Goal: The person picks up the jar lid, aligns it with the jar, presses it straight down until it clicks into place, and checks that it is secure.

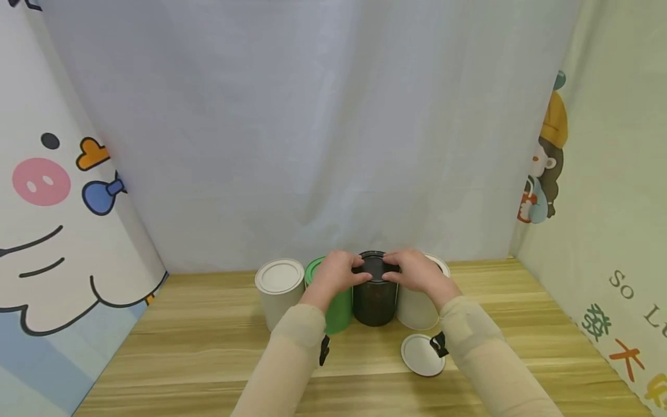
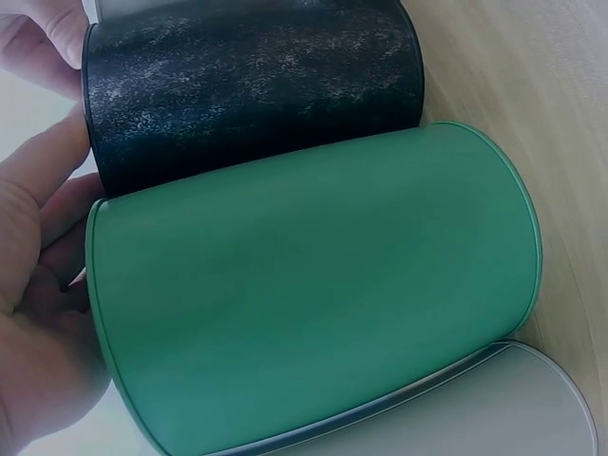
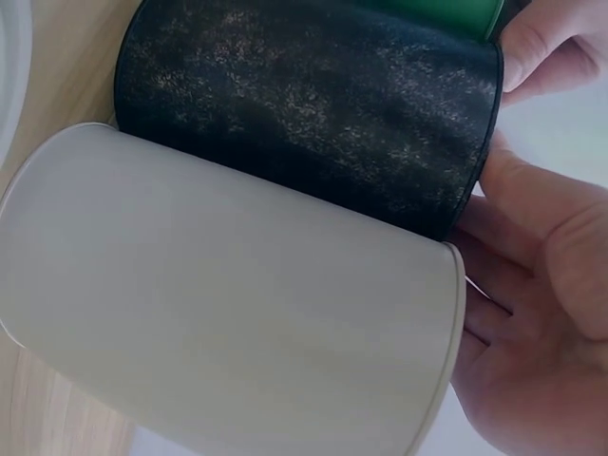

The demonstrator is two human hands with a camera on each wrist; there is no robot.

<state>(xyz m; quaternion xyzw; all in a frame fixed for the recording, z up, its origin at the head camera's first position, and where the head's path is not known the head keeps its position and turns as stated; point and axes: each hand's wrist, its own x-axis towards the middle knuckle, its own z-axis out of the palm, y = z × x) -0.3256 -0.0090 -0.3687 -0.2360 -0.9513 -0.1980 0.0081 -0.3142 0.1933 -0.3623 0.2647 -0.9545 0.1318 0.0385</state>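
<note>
The black can (image 1: 374,304) (image 2: 256,81) (image 3: 313,114) stands upright between both hands. My left hand (image 1: 333,275) (image 2: 43,313) holds its top rim from the left, thumb in front and fingers behind. From the right, my right hand (image 1: 419,272) (image 3: 560,304) grips the same rim in a mirrored way. Dark material fills the top; whether it is a seated lid I cannot tell. A green can (image 1: 340,313) (image 2: 313,285) adjoins it under my left hand, and a white can (image 1: 417,310) (image 3: 228,285) adjoins it under my right.
Another white can (image 1: 281,301) (image 2: 475,408), its top covered, stands left of the green one. A round white lid (image 1: 423,355) lies flat on the wooden table (image 1: 208,359), in front of the right white can. A grey curtain (image 1: 312,127) hangs behind, with printed cloths at both sides.
</note>
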